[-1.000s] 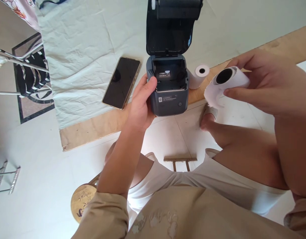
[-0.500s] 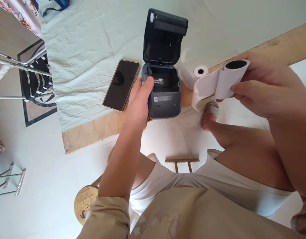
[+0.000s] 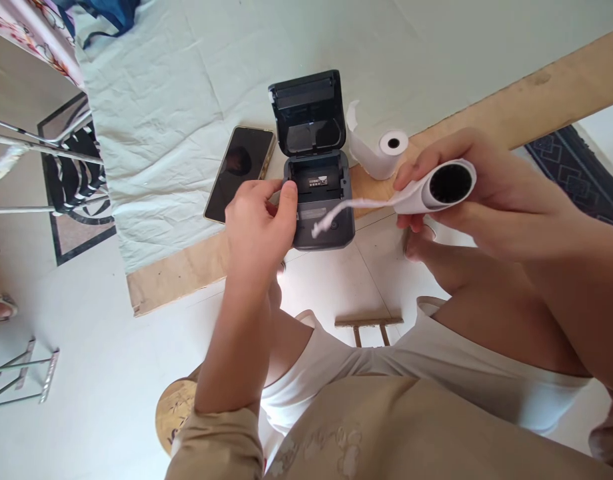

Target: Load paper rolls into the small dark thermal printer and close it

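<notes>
A dark grey portable label printer point(image 3: 322, 230) sits at the table's front edge with its lid point(image 3: 309, 113) swung up. Its paper bay shows bare inside, with a small white sticker at the bottom. My left hand point(image 3: 261, 213) grips the printer's left side, thumb on the rim of the bay. In my right hand point(image 3: 491, 193) is a white paper roll point(image 3: 421, 193) with a wide dark core, its end turned toward me. A loose strip from this roll trails left over the printer's front.
A smaller white paper roll point(image 3: 390, 148) with a curled tail stands right of the printer. A phone point(image 3: 239, 167) lies left of it. The pale cloth point(image 3: 161, 120) covers the table, leaving a wooden edge point(image 3: 181, 267). A round stool point(image 3: 174, 410) stands below.
My left hand has lowered the printer and turned it slightly, its lid still up. My right hand has tilted the larger roll, and its loose strip now reaches across the printer.
</notes>
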